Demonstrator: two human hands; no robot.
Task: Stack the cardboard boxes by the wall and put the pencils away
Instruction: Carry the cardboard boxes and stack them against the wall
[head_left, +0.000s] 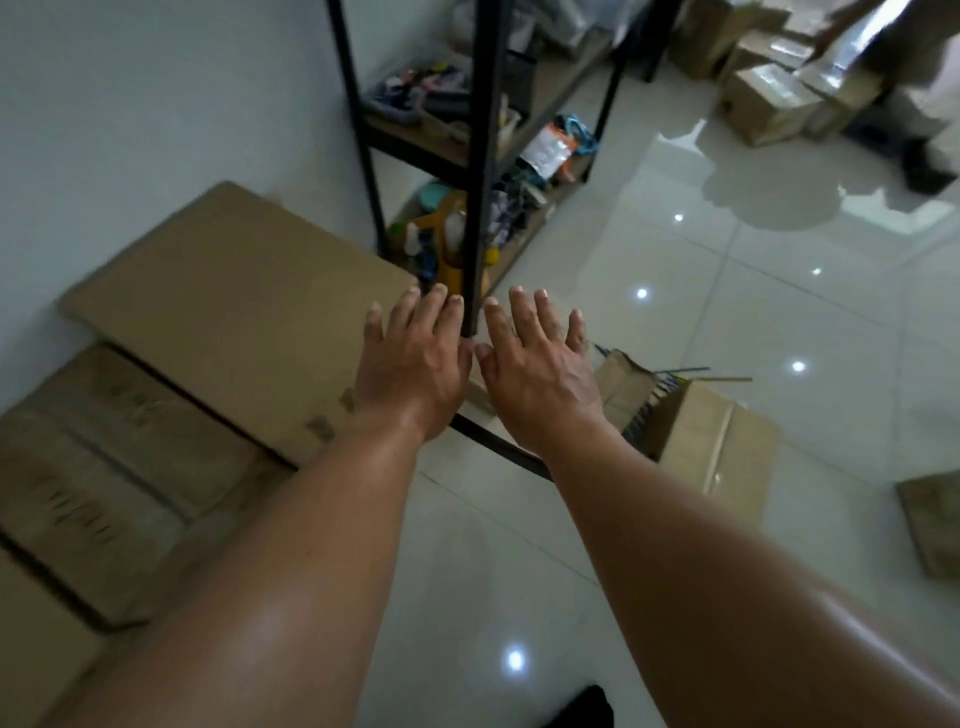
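Bare forearms (322, 545), left hand (415, 364), right hand (535, 369)

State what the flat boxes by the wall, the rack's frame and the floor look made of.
Flat boxes: brown cardboard, matte, with printed marks and fold seams.
Rack's frame: probably metal, painted black, with thin straight posts; it is blurred, so unsure.
Floor: glossy pale tiles, likely ceramic, with grout lines and mirrored lamp spots.
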